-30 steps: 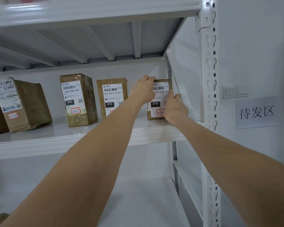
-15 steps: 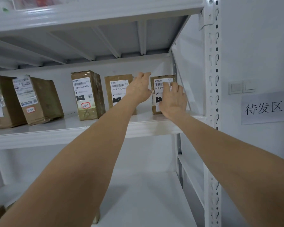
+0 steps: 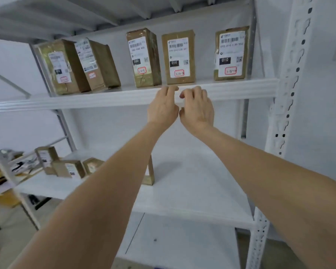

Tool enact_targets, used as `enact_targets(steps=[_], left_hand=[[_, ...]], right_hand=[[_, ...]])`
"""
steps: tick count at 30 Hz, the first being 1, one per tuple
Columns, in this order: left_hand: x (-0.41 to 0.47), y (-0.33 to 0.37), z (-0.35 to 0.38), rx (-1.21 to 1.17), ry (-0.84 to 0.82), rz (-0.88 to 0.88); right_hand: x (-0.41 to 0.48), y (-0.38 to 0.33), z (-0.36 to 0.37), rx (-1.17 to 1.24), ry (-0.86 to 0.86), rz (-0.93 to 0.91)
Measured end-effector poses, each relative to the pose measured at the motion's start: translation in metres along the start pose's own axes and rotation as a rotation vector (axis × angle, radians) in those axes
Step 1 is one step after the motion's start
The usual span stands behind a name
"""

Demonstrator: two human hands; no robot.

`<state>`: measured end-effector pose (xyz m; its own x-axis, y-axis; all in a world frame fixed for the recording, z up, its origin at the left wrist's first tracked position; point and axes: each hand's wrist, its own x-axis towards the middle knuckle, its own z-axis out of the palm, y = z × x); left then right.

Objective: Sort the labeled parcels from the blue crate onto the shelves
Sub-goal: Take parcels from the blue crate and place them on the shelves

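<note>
White metal shelving (image 3: 291, 113) fills the view. Five labelled parcels (image 3: 178, 57) are stood along its upper shelf (image 3: 105, 98), from 11 to 1 o'clock; the rightmost parcel (image 3: 231, 53) is set apart at the end. Just below the shelf edge, the left hand (image 3: 162, 107) and right hand (image 3: 197, 108) are held side by side, fingers loosely curled and seemingly grasping nothing. Smaller boxes (image 3: 68, 168) are seen at 8 o'clock, blurred.

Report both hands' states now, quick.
Left hand: open, fingers loosely curled, holding nothing.
Right hand: open, fingers loosely curled, holding nothing.
</note>
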<state>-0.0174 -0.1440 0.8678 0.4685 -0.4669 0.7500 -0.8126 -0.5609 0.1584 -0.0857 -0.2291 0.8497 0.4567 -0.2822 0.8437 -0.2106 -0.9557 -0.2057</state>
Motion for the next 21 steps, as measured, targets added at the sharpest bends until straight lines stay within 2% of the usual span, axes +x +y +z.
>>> enact_targets(steps=[5, 7, 14, 21], left_hand=[[-0.088, -0.019, 0.046, 0.034, -0.215, -0.108], [-0.121, -0.027, 0.068, 0.05, -0.341, -0.15], [-0.247, -0.056, 0.164, 0.053, -0.835, -0.274], [-0.382, -0.081, 0.254, 0.009, -1.203, -0.32]], right_hand=[[-0.089, 0.005, 0.043, 0.059, -0.204, 0.025], [-0.127, 0.015, 0.061, 0.058, -0.338, 0.065], [-0.275, 0.061, 0.127, -0.103, -1.056, 0.327], [-0.423, 0.084, 0.178, -0.069, -1.337, 0.51]])
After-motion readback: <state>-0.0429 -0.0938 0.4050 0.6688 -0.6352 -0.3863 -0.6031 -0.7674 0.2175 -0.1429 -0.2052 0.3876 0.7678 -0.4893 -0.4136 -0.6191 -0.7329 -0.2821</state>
